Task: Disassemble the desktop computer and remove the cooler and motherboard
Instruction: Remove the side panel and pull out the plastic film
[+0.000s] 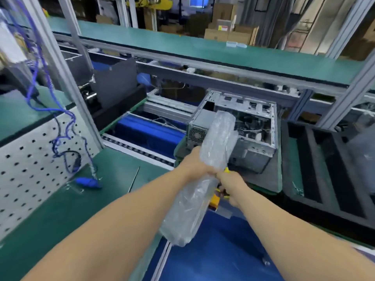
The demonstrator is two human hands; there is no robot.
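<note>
Bubble wrap (203,175) gripped by left hand (197,165); right hand (230,182) grips screwdriver (225,159). Computer case (243,130) open far right, cooler and motherboard removal pending.

green benches (182,47) | aluminium frame posts (60,63) | white pegboard (30,159) | cardboard boxes (227,33) behind

Bright, even light falls from overhead and casts only soft, faint shadows on the green bench (60,216). The whole frame is smeared by motion blur, worst at the upper left and along the far shelf (203,49). The plastic wrap (203,179) shows pale glare. Wide-angle distortion bends the posts (67,82) and rails toward the edges. The background at the top is dimmer, soft and hard to read. Forearms at the bottom look stretched.
</note>
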